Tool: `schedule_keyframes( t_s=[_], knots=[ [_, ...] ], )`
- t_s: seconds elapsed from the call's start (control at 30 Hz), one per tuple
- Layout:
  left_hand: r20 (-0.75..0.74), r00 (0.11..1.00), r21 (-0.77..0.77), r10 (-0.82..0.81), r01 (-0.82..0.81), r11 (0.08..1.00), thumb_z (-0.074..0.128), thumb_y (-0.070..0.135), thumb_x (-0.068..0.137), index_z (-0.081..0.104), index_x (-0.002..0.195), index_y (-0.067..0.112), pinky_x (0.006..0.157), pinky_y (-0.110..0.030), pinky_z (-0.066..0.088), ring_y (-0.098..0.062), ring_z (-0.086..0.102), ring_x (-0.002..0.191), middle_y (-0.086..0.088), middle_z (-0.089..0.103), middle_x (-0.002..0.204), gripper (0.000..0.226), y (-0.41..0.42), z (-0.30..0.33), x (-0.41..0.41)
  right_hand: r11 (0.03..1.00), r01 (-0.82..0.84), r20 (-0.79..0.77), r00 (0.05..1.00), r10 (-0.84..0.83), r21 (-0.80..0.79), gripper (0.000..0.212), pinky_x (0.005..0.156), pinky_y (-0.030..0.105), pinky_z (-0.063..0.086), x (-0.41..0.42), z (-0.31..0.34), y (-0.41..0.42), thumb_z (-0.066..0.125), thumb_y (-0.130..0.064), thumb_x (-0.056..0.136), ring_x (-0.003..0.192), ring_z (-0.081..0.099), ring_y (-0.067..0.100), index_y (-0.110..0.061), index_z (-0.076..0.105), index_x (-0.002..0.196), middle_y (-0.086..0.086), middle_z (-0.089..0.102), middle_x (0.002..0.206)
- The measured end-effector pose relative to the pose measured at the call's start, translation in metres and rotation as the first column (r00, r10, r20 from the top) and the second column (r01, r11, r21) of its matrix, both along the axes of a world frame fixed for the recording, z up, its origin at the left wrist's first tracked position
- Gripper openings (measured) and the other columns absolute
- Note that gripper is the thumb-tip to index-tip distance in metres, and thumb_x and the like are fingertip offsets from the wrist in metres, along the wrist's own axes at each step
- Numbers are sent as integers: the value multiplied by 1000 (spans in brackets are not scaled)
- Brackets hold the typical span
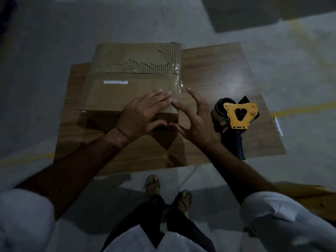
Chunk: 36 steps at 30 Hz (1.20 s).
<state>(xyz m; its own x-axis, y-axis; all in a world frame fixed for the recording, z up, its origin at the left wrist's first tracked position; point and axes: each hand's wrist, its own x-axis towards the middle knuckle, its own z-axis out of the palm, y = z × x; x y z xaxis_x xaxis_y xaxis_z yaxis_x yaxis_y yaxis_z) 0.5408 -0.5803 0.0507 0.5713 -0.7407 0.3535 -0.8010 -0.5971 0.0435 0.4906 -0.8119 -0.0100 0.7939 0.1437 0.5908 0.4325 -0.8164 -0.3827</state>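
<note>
Cardboard box (116, 95) is sitting on a wooden table (218, 70) as a person's left hand (143, 115) is pressing its near right corner, fingers straight. The right hand (196, 120), fingers spread open, is touching that corner's taped edge, and a yellow tape dispenser (238, 113) is lying just right of the box.

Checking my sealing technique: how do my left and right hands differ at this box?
The left hand lies flat on the cardboard box top; right hand sits beside its right edge. Left hand's fingers are together; right hand's are spread. Both are open, at the near corner.
</note>
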Motion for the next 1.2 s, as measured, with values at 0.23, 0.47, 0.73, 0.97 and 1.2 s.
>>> schedule_keyframes(
  t_s=[0.23, 0.47, 0.73, 0.97, 1.2],
  knots=[
    [-244, 968, -166, -56, 15, 986, 68, 48, 99, 68, 134, 22, 99, -45, 52, -16, 55, 134, 7, 60, 146, 44, 3, 27, 9, 985, -170, -83, 982, 169, -4, 45, 111, 50, 41, 12, 43, -18, 73, -54, 93, 146, 40, 32, -19, 73, 121, 16, 45, 157],
    [-30, 998, -156, -48, 43, 987, 73, 40, 97, 70, 132, 12, 95, -43, 55, -25, 61, 129, -6, 64, 141, 45, 0, 9, 6, 984, -158, 73, 984, 164, -87, 43, 118, 42, 35, 17, 27, -14, 71, -46, 97, 139, 50, 34, -16, 65, 127, 17, 55, 150],
    [-262, 961, -4, -87, 89, 996, 74, 34, 95, 50, 153, 22, 115, -44, 44, -18, 38, 150, 5, 41, 163, 64, 17, 29, 9, 997, -74, -14, 997, 74, -13, 54, 125, 47, 25, 3, 25, -6, 78, -54, 88, 148, 39, 31, -20, 62, 127, 15, 48, 157],
    [-235, 968, -87, -94, 75, 993, 74, 36, 96, 70, 133, 17, 94, -42, 50, -25, 58, 118, -6, 61, 141, 42, 8, 32, 19, 999, -44, 14, 999, 44, 0, 47, 116, 51, 39, 5, 24, 2, 80, -48, 88, 138, 51, 33, -12, 72, 117, 16, 58, 146],
    [-162, 987, -57, 10, -19, 998, 75, 56, 88, 69, 125, 18, 90, -43, 49, -23, 54, 113, -3, 61, 133, 54, -5, 29, 4, 961, -255, -82, 966, 247, -111, 48, 117, 44, 33, 11, 46, -27, 73, -50, 93, 151, 35, 32, -20, 65, 129, 15, 41, 162]
  ],
)
